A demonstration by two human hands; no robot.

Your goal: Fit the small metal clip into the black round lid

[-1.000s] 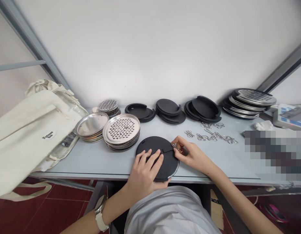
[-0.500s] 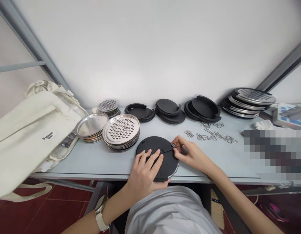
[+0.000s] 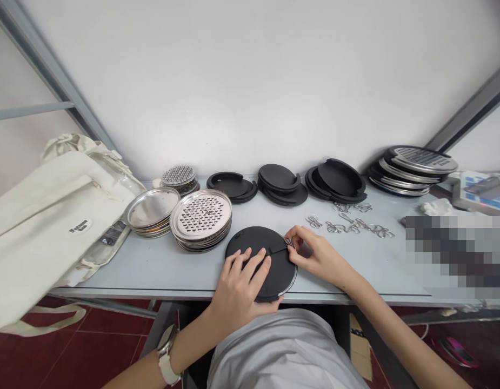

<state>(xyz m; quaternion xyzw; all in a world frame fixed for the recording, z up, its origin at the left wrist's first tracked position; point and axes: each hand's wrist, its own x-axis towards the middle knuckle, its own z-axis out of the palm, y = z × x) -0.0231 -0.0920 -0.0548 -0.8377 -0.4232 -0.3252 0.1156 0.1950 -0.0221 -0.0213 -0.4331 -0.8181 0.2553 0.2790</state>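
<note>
Near the front edge of the table lies a black round disc (image 3: 255, 237) with a metal rim along its lower right edge and a narrow slot at its right side. My left hand (image 3: 244, 278) holds it, fingers spread over the top and thumb along the near edge. At the slot, my right hand (image 3: 314, 254) pinches a small bent wire clip (image 3: 290, 242), mostly covered by the fingertips. Several similar wire clips (image 3: 349, 224) lie scattered beyond the right hand. A stack of metal grater discs (image 3: 201, 219) stands just left of the black disc.
Shallow metal plates (image 3: 152, 208) and smaller grater discs (image 3: 179, 175) are stacked at the left, beside a cream bag (image 3: 47, 216). Black round trays (image 3: 280, 178) line the wall. A pile of metal-rimmed discs (image 3: 412, 173) stands back right, near a blue-and-white box (image 3: 482, 192).
</note>
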